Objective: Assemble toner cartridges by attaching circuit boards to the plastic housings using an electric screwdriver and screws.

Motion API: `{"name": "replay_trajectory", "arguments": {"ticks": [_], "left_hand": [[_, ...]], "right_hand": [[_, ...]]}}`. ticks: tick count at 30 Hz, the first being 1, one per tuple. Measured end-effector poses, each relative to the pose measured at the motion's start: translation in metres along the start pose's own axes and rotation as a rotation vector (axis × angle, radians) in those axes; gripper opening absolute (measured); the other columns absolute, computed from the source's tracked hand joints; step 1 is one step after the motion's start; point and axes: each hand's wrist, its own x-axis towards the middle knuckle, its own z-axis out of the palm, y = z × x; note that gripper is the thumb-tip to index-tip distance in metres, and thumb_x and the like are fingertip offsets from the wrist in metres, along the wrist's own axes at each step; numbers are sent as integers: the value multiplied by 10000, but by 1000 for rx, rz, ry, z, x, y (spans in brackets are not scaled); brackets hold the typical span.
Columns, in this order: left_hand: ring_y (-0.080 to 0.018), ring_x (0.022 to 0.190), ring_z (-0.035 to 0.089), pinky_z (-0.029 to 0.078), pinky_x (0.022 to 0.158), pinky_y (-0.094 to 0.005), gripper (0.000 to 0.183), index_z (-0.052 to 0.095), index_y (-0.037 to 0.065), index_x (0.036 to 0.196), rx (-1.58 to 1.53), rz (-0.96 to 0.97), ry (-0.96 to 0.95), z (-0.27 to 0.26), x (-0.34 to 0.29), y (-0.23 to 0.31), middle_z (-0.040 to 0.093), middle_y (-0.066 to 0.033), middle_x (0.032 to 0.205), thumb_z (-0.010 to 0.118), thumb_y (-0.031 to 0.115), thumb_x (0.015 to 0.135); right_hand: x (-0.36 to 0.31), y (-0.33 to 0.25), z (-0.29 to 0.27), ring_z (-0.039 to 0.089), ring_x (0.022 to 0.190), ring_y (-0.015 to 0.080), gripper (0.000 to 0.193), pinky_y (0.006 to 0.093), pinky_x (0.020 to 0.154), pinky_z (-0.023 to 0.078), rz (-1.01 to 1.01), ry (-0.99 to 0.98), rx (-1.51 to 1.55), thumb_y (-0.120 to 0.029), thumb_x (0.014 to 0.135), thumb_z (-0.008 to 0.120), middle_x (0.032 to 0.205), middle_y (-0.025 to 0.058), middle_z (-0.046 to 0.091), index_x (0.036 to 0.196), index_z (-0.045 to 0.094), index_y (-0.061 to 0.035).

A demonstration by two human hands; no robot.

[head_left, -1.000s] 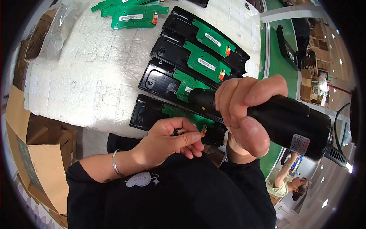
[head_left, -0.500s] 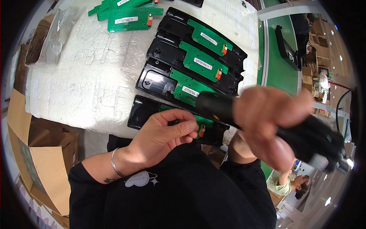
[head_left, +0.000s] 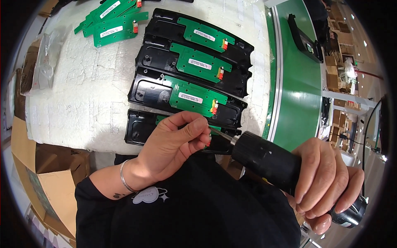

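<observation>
My right hand (head_left: 324, 177) is wrapped round a black electric screwdriver (head_left: 266, 161). Its thin metal bit points left and reaches the fingertips of my left hand (head_left: 171, 142). Thumb and index finger of that left hand are pinched together; whatever lies between them is too small or hidden to name. Beneath the left hand is the nearest black plastic panel (head_left: 138, 127), its green circuit board mostly covered. Just beyond it lies another black panel (head_left: 151, 94) with a green circuit board (head_left: 198, 97) in it, bearing a white label and a red-and-yellow connector.
Two more black panels (head_left: 159, 25) with boards lie farther back in the row. Loose green circuit boards (head_left: 105, 36) are piled at the far left, on the white foam-covered table (head_left: 82, 82). Cardboard boxes (head_left: 62, 186) stand at left. A green surface (head_left: 295, 91) holds a black frame (head_left: 306, 41).
The screwdriver has swung down and toward me, its bit now at my left fingertips. My left hand keeps its pinch. The view has shifted, and the co-worker at lower right is out of sight.
</observation>
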Motion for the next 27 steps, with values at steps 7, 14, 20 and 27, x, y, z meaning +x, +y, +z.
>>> {"name": "replay_trajectory", "arguments": {"ticks": [7, 14, 20, 27], "left_hand": [[-108, 733, 579, 481, 665, -208, 132, 578, 40, 944, 16, -86, -21, -1, 1, -1, 601, -44, 835, 543, 144, 870], [-187, 928, 562, 455, 826, -281, 283, 518, -4, 1063, -30, -172, -98, 2, 3, -8, 562, -105, 1013, 482, 224, 898], [-273, 1085, 513, 411, 945, -353, 355, 455, -48, 1174, 146, -380, -11, 7, 3, -8, 511, -193, 1165, 348, 204, 949], [-213, 896, 614, 508, 780, -290, 242, 518, -13, 1109, 340, -378, -104, 6, -3, -2, 609, -139, 969, 441, 107, 913]], "right_hand": [[-6, 3, -3, 557, 456, 79, 238, 178, 493, 500, -51, 42, 40, -47, 648, 670, 537, 0, 568, 770, 468, -84], [-10, 5, -12, 542, 481, 67, 264, 179, 490, 452, 109, 36, -84, -75, 662, 634, 570, -23, 558, 843, 442, -81], [-21, 43, -38, 388, 465, 110, 268, 261, 485, 330, 259, 147, -238, -114, 711, 525, 563, 3, 417, 951, 420, -56], [-21, 49, -42, 392, 497, 119, 255, 256, 481, 353, 339, 186, -209, -58, 712, 552, 593, 36, 434, 924, 410, -48]]}}
